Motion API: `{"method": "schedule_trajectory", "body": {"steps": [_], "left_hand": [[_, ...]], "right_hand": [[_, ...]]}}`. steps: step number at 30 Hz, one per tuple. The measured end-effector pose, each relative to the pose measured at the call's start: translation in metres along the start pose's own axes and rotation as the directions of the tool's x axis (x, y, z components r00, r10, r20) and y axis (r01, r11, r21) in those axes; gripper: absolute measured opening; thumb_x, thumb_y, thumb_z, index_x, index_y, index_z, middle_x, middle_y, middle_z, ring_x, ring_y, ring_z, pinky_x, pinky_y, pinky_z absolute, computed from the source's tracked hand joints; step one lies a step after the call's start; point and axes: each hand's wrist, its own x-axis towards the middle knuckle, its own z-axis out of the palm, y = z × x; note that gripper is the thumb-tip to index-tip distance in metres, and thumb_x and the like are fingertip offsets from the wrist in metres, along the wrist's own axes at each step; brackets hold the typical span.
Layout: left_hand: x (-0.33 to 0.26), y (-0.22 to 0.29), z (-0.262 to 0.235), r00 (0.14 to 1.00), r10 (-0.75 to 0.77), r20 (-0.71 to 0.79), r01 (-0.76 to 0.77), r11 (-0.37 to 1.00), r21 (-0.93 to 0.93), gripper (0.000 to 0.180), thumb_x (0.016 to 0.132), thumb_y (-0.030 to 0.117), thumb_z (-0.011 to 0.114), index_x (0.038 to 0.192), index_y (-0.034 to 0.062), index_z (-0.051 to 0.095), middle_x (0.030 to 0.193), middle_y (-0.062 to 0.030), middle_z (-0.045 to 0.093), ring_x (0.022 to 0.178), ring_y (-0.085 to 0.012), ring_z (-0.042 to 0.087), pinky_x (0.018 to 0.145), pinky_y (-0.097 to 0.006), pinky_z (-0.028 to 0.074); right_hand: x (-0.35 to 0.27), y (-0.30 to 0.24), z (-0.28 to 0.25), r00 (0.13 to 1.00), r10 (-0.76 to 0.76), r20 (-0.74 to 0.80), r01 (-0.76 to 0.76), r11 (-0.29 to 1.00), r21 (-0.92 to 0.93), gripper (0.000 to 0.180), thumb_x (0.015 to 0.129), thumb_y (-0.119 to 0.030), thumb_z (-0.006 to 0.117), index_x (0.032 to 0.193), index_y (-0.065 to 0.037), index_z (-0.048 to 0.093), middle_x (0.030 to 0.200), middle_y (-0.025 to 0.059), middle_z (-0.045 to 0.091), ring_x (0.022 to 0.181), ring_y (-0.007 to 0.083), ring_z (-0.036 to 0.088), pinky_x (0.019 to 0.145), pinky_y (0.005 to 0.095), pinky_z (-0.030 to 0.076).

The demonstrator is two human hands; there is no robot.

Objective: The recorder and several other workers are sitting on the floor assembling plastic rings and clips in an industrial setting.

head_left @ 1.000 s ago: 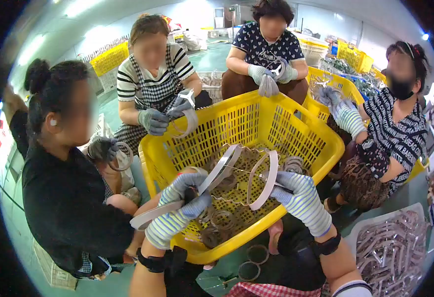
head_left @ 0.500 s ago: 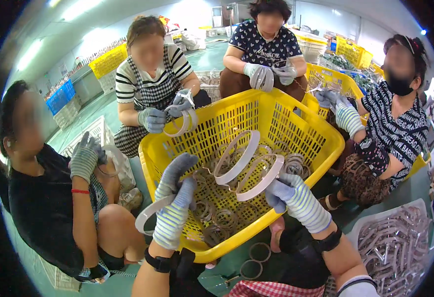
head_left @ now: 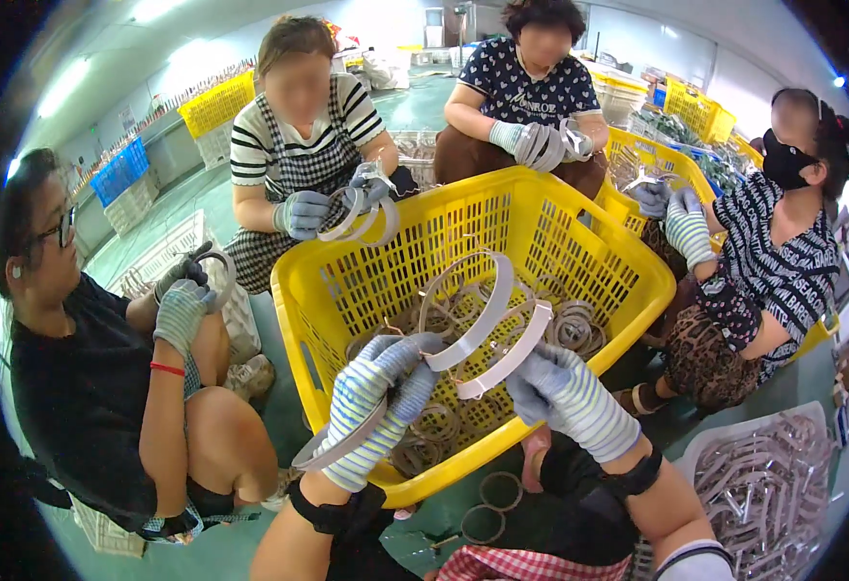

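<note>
My left hand [head_left: 381,402], in a striped glove with grey fingers, is closed with fingertips at the near left end of a thin grey hoop [head_left: 490,315]. Another grey band [head_left: 342,445] hangs across that palm and wrist. My right hand [head_left: 575,397], gloved alike, pinches a second pale hoop [head_left: 516,360] by its right side; the two hoops overlap, so which fingers bear the upper one is partly hidden. Thin wire ends stick out from the hoops. Both hands are above a yellow slotted basket [head_left: 516,194] with several loose hoops [head_left: 575,329] inside.
Co-workers sit around the basket, their gloved hands [head_left: 299,215] holding similar hoops. At my lower right stands a pale crate [head_left: 817,416] full of grey bands. Two rings [head_left: 487,523] lie on the floor in front of me. Another yellow basket [head_left: 696,174] is behind at right.
My left hand has moved right, its fingers coming to the hoop's end. The hoops have turned slightly and dropped a little. The person at left has brought a second hand to their hoop.
</note>
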Motion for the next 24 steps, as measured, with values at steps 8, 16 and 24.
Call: {"method": "schedule_trajectory", "body": {"steps": [8, 16, 24], "left_hand": [[-0.003, -0.011, -0.004, 0.955, -0.209, -0.211, 0.135, 0.938, -0.318, 0.046, 0.083, 0.003, 0.063, 0.127, 0.007, 0.049, 0.102, -0.0008, 0.058, 0.064, -0.0037, 0.047, 0.059, -0.022, 0.043], [0.001, -0.021, -0.002, 0.989, -0.106, -0.103, 0.084, 0.977, -0.198, 0.029, 0.082, 0.004, 0.064, 0.11, 0.0029, 0.06, 0.103, -0.0084, 0.063, 0.074, -0.0108, 0.057, 0.062, -0.023, 0.046], [0.003, -0.006, 0.0, 0.986, 0.151, -0.072, -0.149, 0.988, 0.028, 0.023, 0.077, -0.001, 0.066, 0.1, 0.0, 0.062, 0.102, -0.015, 0.063, 0.087, -0.0281, 0.065, 0.073, -0.03, 0.052]], "right_hand": [[0.005, 0.007, -0.006, 0.996, -0.081, -0.022, 0.081, 0.997, 0.015, 0.029, 0.086, -0.035, 0.064, 0.093, -0.007, 0.061, 0.068, -0.0018, 0.054, 0.054, 0.0071, 0.048, 0.052, 0.0212, 0.037], [0.005, 0.007, 0.002, 0.991, 0.086, 0.104, -0.11, 0.961, 0.253, 0.023, 0.086, -0.032, 0.065, 0.082, -0.011, 0.057, 0.064, -0.0019, 0.051, 0.049, 0.0083, 0.044, 0.046, 0.0241, 0.035], [0.007, 0.01, 0.001, 0.997, 0.07, 0.031, -0.077, 0.931, 0.356, 0.019, 0.085, -0.026, 0.067, 0.088, -0.01, 0.058, 0.065, -0.0011, 0.052, 0.051, 0.0089, 0.046, 0.05, 0.0244, 0.037]]}}
